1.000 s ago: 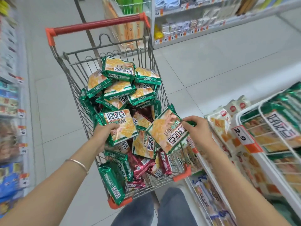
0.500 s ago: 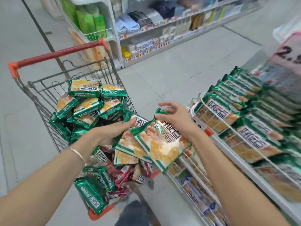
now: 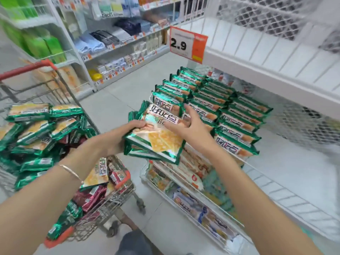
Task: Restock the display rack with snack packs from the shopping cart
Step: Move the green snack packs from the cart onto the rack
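**Foil packs held flat at the rack's edge**

The white wire display rack (image 3: 266,74) carries three rows of overlapping snack packs (image 3: 237,124), too many to count. The metal shopping cart (image 3: 27,69) at left is heaped with more. Between them is a stack of at least two glossy, green-edged held packs (image 3: 161,142), face up, long axis pointing away toward the rows. The left hand (image 3: 117,138) grips the stack's side. The right hand (image 3: 185,126) lies on top with its fingers spread.

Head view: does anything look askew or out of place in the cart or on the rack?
One green pack droops over the near corner of the shopping cart and could slip out. The other packs in the cart lie in a jumbled heap, while the rack rows look neat.
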`<state>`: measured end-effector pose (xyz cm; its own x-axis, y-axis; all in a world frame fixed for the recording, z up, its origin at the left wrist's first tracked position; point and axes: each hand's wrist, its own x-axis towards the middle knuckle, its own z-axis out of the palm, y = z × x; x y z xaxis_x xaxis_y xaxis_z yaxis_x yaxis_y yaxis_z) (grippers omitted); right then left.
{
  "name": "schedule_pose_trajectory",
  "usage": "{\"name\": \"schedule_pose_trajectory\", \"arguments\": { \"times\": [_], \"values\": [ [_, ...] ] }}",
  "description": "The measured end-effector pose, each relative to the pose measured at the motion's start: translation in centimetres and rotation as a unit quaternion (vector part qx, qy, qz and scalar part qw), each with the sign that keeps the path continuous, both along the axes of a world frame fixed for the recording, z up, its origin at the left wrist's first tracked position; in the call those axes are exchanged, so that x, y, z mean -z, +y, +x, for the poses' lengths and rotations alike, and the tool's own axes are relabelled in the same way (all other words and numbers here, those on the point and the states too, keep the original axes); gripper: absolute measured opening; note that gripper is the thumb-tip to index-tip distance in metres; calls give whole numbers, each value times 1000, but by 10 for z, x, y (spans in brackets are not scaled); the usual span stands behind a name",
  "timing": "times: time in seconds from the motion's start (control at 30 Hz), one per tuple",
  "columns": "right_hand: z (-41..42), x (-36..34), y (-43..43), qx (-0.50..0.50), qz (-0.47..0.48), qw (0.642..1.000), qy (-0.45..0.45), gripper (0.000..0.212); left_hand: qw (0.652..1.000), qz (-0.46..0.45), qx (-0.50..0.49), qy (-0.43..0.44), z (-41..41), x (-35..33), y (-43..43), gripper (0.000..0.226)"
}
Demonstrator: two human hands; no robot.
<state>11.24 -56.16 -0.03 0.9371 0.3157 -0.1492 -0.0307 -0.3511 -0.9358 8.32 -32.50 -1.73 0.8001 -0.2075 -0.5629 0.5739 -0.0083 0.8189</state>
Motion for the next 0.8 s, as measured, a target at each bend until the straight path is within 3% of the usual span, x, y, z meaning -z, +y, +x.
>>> {"name": "schedule_pose_trajectory", "arguments": {
  "times": [0.13, 0.23, 0.27, 0.33, 0.4, 0.47, 0.5, 0.57, 0.67, 0.73, 0.8],
  "values": [
    [-20, -3, -97, 95, 21, 994, 44, 127, 997, -11, 41, -71, 31, -25, -107, 50],
    [-21, -2, -171, 173, 69, 981, 50, 147, 995, 19, 58, -78, 46, -38, -198, 82],
    [-19, 0, -199, 190, 101, 975, 52, 140, 994, 22, 74, -76, 52, -39, -228, 89],
    [-20, 1, -253, 182, 137, 972, 50, 101, 990, 40, 105, -90, 68, -33, -281, 101],
    [-22, 2, -302, 164, 182, 968, 51, 86, 985, 43, 132, -104, 101, -2, -329, 125],
    [-25, 10, -340, 124, 198, 971, 53, 52, 970, 75, 197, -120, 108, -6, -369, 126],
    [-25, 17, -355, 115, 181, 976, 48, 38, 954, 114, 237, -140, 98, -21, -387, 119],
    [-24, 41, -377, 138, 127, 982, 8, 37, 910, 222, 286, -202, 104, -23, -416, 112],
    [-4, 80, -389, 201, 63, 976, -49, 59, 803, 386, 317, -326, 133, 1, -436, 123],
    [25, 116, -386, 211, 41, 975, -61, 69, 755, 423, 329, -378, 149, 21, -443, 122],
    [50, 149, -389, 249, 5, 968, -44, 97, 687, 468, 334, -445, 162, 34, -444, 108]
  ]
}}
